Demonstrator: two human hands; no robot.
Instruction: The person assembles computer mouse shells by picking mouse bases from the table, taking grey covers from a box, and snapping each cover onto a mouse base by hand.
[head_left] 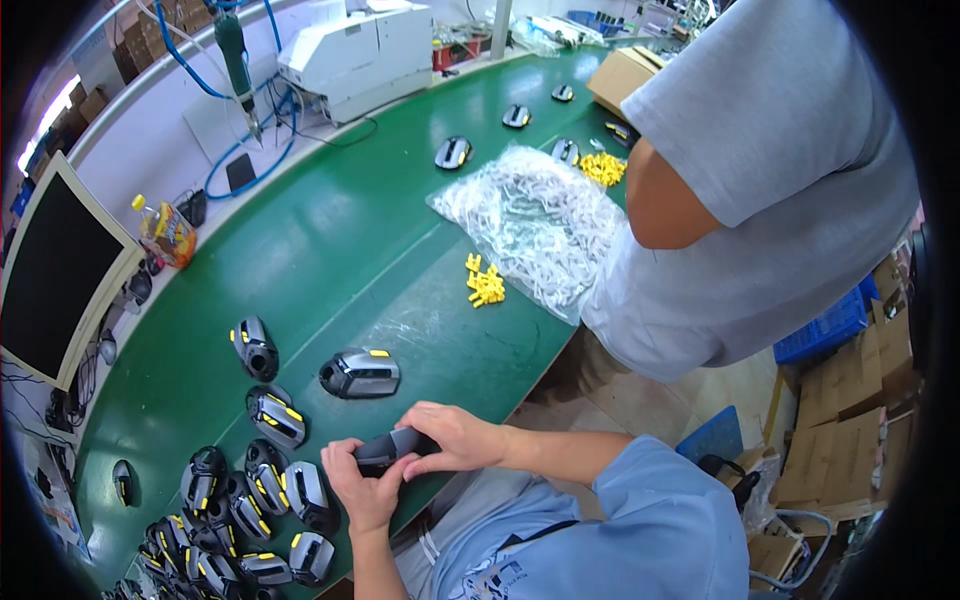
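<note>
Near the table's front edge, my two hands hold a dark grey and black computer mouse (378, 455) between them. The fingers of my left hand (362, 492) close round its left end. My right hand (452, 438) grips the right end, thumb below and fingers above. Just beyond them lies a silver and black mouse (362, 374) with a yellow side piece. Two more such mice, one (255, 348) farther and one (277, 416) nearer, rest to the left. A crowded heap of mice (215, 535) covers the table's near left.
A clear bag of white parts (540, 225) and small yellow pieces (485, 285) lie on the green table (300, 270). A co-worker in a grey shirt (760, 150) stands at the right. A monitor (65, 270), a bottle (165, 232) and a hanging electric screwdriver (235, 65) line the left side.
</note>
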